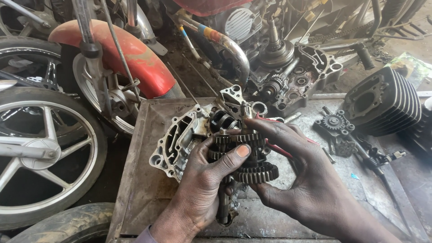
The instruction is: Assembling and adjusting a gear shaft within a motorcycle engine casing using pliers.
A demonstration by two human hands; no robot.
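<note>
So, working across from the 9 o'clock side: there's a spoked alloy wheel (pixel 42 150) with its tyre filling the left edge, and above it at about 10 o'clock a red front mudguard (pixel 135 56) on another wheel. None of that is being touched.

Dead centre, a steel tray (pixel 144 180) sits on the ground with an aluminium crankcase half (pixel 180 139) lying in it, open face up. The left hand (pixel 202 184) comes in from 6 o'clock and is clamped around the gear cluster (pixel 245 155), thumb pressed across the front of the toothed wheels, fingers wrapped behind. The right hand (pixel 306 175) comes in from about 4 o'clock and cups the same stack from the other side, fingertips resting on the upper gears. So both hands are gripping it, and the cluster is held up just above the crankcase half rather than seated in it, as far as I can tell. A couple of red wires (pixel 279 148) run under the right fingers.

Progress-wise, my read is the engine is well stripped: the other crankcase half (pixel 301 76) lies at 12 to 1 o'clock with shafts still sticking out, a small sprocketed part (pixel 335 123) sits at 2 o'clock, and the finned cylinder (pixel 382 101) rests off at 3 o'clock, fully separate. The gear stack is out in the hands; everything else is still loose and apart.
</note>
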